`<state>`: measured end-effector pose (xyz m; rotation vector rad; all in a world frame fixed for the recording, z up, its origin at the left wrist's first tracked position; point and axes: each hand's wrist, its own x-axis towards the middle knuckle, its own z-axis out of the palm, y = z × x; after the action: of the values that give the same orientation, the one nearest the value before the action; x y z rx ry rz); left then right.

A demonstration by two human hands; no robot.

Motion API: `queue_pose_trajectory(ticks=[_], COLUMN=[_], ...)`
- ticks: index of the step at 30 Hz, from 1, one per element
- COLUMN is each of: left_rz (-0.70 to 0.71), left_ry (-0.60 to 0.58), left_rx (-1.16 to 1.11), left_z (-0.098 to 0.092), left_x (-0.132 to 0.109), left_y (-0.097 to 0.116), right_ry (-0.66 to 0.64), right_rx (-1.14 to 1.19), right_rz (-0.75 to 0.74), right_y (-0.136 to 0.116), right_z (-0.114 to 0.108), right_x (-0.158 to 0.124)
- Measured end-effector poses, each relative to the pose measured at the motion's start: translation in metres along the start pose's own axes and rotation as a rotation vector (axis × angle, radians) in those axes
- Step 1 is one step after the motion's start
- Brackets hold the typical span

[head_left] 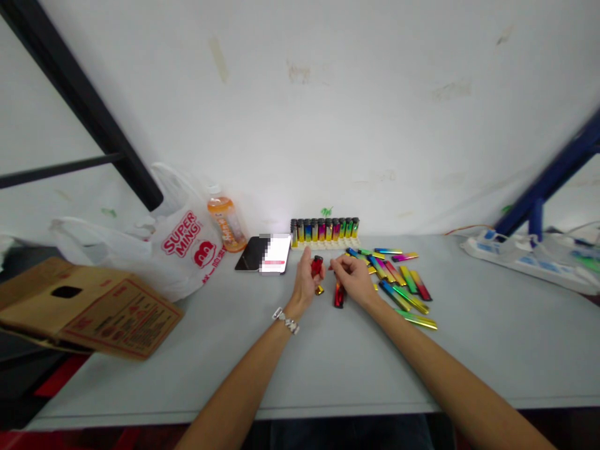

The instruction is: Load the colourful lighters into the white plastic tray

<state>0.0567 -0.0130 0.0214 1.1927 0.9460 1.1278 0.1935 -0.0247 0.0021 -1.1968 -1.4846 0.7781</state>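
Between the thumb and fingers of my left hand [305, 282] is a red lighter [317, 265] with a dark top. My right hand [355, 275] is just to its right, fingertips pinched together; what they hold, if anything, is too small to make out. Below those fingers is a shiny red piece [339, 296] with a dark end; whether the hand touches it is unclear. Shiny rainbow-coloured lighter sleeves [395, 294] lie scattered to the right of my right hand. Behind both hands, a pale rack [328, 244] bears a row of upright colourful lighters [321, 230] with black tops.
Left of the rack lies a phone or tablet [250, 255] with a partly bright screen. An orange drink bottle [227, 219], a white plastic bag [187, 250] and an open cardboard box [117, 312] stand farther left. White power strips [529, 262] run along the right.
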Motion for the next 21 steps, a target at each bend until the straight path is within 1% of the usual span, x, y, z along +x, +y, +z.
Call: queue_pose_trajectory(ticks=[3,5,11,16,21], left_rz=[0.008,0.011,0.044,0.003,-0.002], left_ry=[0.068,0.093,0.063,0.064,0.076], left_rx=[0.071,0.095,0.1,0.077,0.018], left_z=[0.0015,0.0016,0.0003,0.0024,0.0029], left_x=[0.0018,0.0031,0.0039,0.0021,0.0025], left_y=[-0.001,-0.002,-0.003,0.0001,-0.001], right_ry=[-0.003,-0.005,-0.004,-0.018,0.018], right_rx=[0.005,0.004,-0.005,-0.006,0.015], right_rz=[0.001,0.0,-0.013,-0.027,-0.147], right_y=[0.0009,0.0007,-0.0011,0.002,-0.004], right_z=[0.0002,0.0003,0.0002,0.0003,-0.0005], right_x=[0.0001,0.0002,0.0005,0.0006,-0.0008])
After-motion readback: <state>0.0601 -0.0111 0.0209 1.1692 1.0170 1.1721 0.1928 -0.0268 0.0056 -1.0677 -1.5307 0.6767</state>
